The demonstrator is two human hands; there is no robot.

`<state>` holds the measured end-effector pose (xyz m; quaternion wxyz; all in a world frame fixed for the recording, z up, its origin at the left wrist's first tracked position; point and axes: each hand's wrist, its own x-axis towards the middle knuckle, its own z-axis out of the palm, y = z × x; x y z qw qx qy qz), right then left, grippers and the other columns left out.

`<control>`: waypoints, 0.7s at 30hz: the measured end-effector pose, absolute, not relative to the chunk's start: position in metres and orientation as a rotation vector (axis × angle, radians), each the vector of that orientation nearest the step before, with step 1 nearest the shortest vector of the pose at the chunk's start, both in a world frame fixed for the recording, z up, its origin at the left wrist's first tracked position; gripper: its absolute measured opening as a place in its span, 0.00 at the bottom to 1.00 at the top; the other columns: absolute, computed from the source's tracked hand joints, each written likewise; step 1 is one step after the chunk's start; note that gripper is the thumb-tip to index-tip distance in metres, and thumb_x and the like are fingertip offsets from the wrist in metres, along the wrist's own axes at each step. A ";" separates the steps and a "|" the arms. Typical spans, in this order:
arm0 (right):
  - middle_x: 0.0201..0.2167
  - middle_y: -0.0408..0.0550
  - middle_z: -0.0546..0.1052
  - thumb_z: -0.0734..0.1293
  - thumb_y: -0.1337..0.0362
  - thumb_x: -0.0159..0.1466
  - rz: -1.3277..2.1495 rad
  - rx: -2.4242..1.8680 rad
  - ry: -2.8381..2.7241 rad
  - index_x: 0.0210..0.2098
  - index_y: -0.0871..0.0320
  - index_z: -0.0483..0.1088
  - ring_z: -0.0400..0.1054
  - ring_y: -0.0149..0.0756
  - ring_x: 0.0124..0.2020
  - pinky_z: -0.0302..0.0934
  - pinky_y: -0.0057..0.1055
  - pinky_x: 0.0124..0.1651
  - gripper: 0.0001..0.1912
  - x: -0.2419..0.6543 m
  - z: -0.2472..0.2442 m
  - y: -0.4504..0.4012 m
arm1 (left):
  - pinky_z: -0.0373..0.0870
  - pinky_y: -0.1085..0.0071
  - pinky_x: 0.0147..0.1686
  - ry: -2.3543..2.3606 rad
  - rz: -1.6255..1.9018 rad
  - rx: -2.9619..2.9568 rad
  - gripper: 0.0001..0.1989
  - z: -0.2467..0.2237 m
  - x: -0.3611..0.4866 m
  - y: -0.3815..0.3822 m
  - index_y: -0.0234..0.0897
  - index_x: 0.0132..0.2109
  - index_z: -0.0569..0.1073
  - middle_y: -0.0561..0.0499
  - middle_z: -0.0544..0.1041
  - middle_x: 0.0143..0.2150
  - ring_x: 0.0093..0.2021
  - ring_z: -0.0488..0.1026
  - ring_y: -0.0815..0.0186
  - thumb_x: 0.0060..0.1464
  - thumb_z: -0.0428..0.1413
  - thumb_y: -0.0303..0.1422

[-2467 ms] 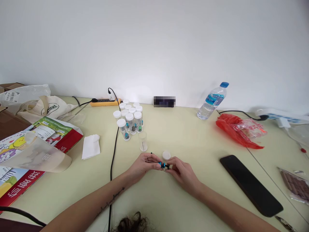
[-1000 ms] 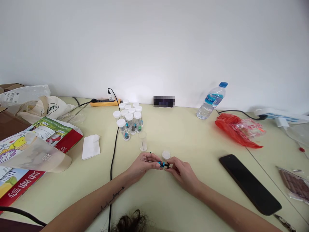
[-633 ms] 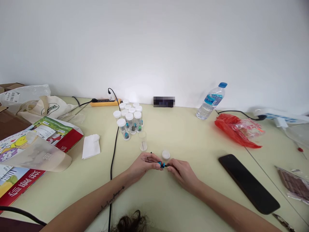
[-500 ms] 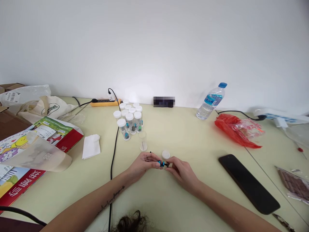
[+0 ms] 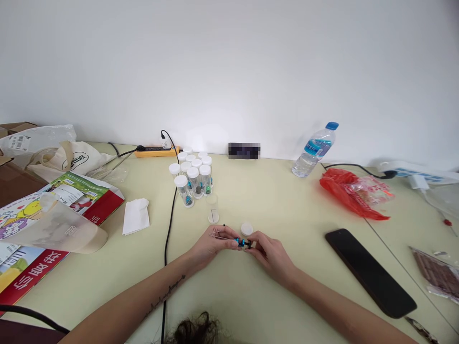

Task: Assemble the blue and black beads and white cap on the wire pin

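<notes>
A small blue-and-black part (image 5: 240,242) is held between my two hands above the table. My left hand (image 5: 215,244) pinches its blue end, and thin pale wires stick out over the fingers. The fingertips of my right hand (image 5: 267,249) are closed on its dark end. Just behind the hands lies a round white cap (image 5: 246,229). An uncapped clear tube (image 5: 213,210) stands behind my left hand with a thin dark item inside. Several white-capped clear tubes (image 5: 184,193) are grouped further back, some with blue or green pieces in them.
A black phone (image 5: 371,272), red plastic bag (image 5: 349,191) and water bottle (image 5: 314,150) are on the right. A black cable (image 5: 168,234) runs down left of the hands. A folded tissue (image 5: 136,217), translucent cup (image 5: 77,229) and orange power strip (image 5: 158,152) are on the left.
</notes>
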<state>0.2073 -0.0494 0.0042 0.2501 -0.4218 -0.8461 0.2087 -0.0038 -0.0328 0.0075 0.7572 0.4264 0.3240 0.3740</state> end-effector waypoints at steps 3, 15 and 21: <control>0.26 0.41 0.70 0.56 0.62 0.68 0.593 -1.152 -2.286 0.40 0.56 0.61 0.63 0.30 0.24 0.55 0.25 0.28 0.06 0.207 0.004 -0.050 | 0.67 0.66 0.43 0.698 0.816 0.927 0.10 0.008 -0.004 -0.033 0.31 0.35 0.77 0.46 0.78 0.34 0.35 0.74 0.64 0.43 0.64 0.29; 0.31 0.44 0.72 0.55 0.64 0.69 0.595 -1.106 -2.260 0.43 0.55 0.60 0.65 0.30 0.26 0.57 0.25 0.30 0.06 0.207 0.005 -0.050 | 0.67 0.64 0.45 0.702 0.819 0.916 0.10 0.008 -0.004 -0.032 0.32 0.35 0.77 0.46 0.78 0.34 0.36 0.74 0.63 0.42 0.64 0.30; 0.26 0.43 0.71 0.54 0.60 0.69 0.611 -1.067 -2.329 0.34 0.56 0.62 0.65 0.31 0.25 0.56 0.25 0.28 0.11 0.207 0.007 -0.049 | 0.68 0.63 0.44 0.715 0.793 0.935 0.11 0.007 -0.004 -0.032 0.32 0.35 0.77 0.45 0.78 0.34 0.35 0.75 0.62 0.41 0.65 0.32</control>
